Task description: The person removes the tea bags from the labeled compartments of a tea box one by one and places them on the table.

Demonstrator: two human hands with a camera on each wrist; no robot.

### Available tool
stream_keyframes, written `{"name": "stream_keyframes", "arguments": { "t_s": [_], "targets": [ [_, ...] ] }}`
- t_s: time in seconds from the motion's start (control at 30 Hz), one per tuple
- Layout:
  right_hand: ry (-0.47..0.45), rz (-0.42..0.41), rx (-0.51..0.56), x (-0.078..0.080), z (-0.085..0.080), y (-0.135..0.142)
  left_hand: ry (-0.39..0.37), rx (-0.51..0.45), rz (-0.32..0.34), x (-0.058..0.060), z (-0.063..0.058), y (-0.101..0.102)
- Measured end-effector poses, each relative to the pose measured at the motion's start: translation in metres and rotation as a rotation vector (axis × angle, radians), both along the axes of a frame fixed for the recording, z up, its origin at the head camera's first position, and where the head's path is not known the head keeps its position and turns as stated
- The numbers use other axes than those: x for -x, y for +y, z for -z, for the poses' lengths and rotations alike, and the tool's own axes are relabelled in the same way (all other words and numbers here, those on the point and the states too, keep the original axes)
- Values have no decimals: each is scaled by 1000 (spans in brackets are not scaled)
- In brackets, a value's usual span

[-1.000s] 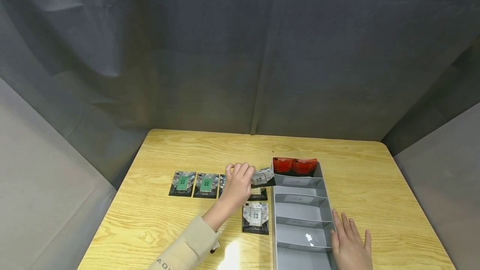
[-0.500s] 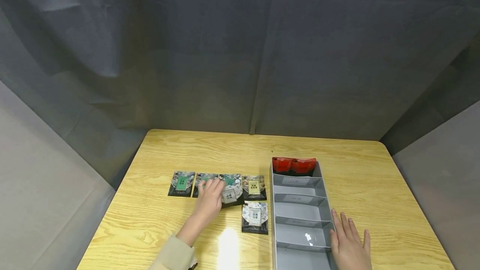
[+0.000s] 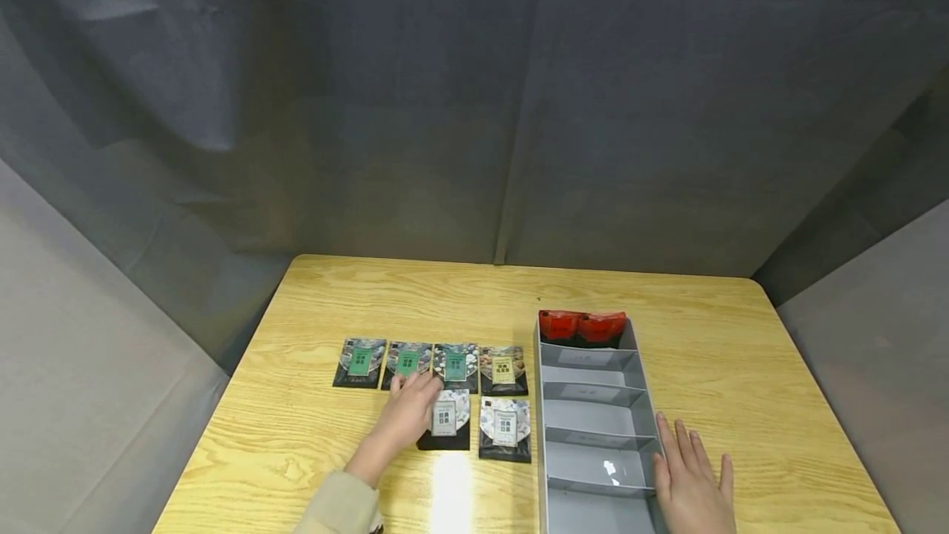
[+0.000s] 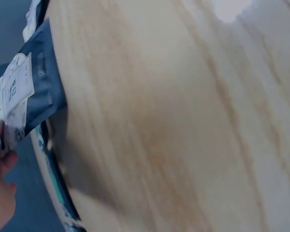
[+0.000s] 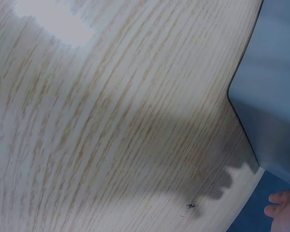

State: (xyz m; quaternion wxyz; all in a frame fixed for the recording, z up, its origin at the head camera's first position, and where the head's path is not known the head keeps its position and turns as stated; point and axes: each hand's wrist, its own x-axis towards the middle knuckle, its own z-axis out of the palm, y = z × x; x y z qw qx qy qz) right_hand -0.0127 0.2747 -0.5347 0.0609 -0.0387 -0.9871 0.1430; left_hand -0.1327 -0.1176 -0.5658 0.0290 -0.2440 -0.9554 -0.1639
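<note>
My left hand pinches the edge of a flat black sachet with a white label. In the left wrist view, thumb and finger grip this sachet, which is raised at a tilt above the tabletop. To its right lies another white-label sachet. Behind them a row holds a yellow-label sachet and green-label sachets, the middle green one partly behind my left hand. My right hand, fingers straight, rests beside the right wall of a grey divided box.
Red sachets stand in the farthest compartment of the box. Dividers split its length into several compartments. The wooden table ends at a dark curtain behind, with pale panels at both sides.
My left hand has carried the white-label sachet from beside the box, leftward and then toward me, to the front of the row. My right hand stays put.
</note>
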Motion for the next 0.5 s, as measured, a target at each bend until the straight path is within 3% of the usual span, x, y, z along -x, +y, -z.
{"name": "stream_keyframes", "arguments": {
  "t_s": [0.2,0.5],
  "targets": [
    [11,-5,3,0,0,0,88,85,-7,-2,15,6],
    [8,-4,4,0,-2,-1,136,152,-69,-9,31,15]
  ]
}}
